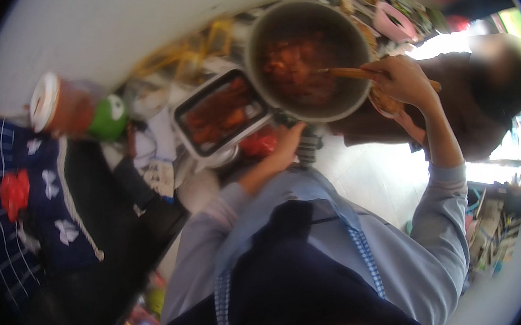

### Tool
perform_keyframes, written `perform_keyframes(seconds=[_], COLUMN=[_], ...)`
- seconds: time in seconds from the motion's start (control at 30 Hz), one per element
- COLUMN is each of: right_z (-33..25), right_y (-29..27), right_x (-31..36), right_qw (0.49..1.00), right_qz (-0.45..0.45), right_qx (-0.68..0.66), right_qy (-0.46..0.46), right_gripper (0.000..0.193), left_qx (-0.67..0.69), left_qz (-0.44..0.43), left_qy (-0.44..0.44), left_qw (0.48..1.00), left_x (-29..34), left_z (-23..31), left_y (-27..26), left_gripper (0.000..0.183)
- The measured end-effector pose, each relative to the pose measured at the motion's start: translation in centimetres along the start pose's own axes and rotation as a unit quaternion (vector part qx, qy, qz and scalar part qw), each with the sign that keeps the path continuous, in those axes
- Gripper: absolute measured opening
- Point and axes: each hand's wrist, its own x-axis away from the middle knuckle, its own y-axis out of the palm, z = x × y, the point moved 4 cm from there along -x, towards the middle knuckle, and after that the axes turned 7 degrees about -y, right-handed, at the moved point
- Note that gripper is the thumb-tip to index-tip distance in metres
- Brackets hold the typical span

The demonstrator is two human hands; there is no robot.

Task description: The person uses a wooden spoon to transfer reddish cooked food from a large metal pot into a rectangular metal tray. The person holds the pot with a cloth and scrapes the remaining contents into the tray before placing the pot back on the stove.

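Note:
A large deep metal pot [253, 56] holds red, saucy food [291, 59]. My right hand [400, 80] is closed around the handle of a wooden spoon [349, 73], whose far end reaches into the pot over the food. Below the pot's near rim, my left hand [287, 144] is closed around what looks like the pot's dark handle [284, 117]; blur hides its fingertips. Striped cloth [308, 150] shows beside that hand. Left of the pot, a white-rimmed rectangular tray [193, 145] contains pieces of the same red food.
To the right, a person in brown [449, 103] stands close, with a small bowl of food [384, 101] by their hand. A red bag [260, 142] lies below the tray. At left are a white-lidded jar [67, 106] and a green object [109, 117]. A pink basket [394, 22] stands behind.

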Motion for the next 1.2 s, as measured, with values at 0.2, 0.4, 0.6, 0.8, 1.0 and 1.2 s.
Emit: perform_keyframes(seconds=[0.2, 0.4, 0.6, 0.8, 1.0, 1.2], right_z=[-6.1, -12.8, -16.8, -17.8, -17.6, -16.1], right_y=[0.8, 5.4, 9.1, 10.5, 9.5, 7.9], right_x=[-3.3, -6.3, -7.3, -6.6, -4.8, -3.6], right_qw=[0.987, 0.962, 0.941, 0.92, 0.909, 0.938], right_qz=[0.018, 0.009, 0.025, 0.122, 0.213, 0.211], right_qx=[0.006, 0.018, 0.099, 0.158, 0.204, 0.112], right_qy=[-0.158, -0.274, -0.324, -0.338, -0.295, -0.25], right_gripper=[0.034, 0.031, 0.039, 0.042, 0.044, 0.039], left_qx=[-0.013, 0.007, -0.017, -0.008, 0.058, 0.006], left_qz=[-0.036, -0.038, -0.039, -0.044, -0.049, -0.049], left_qy=[0.024, 0.022, 0.011, 0.008, 0.085, 0.036], left_qw=[0.999, 0.999, 0.999, 0.999, 0.993, 0.998], left_x=[-0.5, -0.1, 1.0, 0.9, 0.7, 0.8], left_z=[0.1, 0.4, 1.5, 1.4, 1.2, 1.2], left_y=[-0.1, -0.1, -0.1, -0.1, 0.3, 0.1], left_gripper=[0.026, 0.03, 0.03, 0.032, 0.036, 0.034])
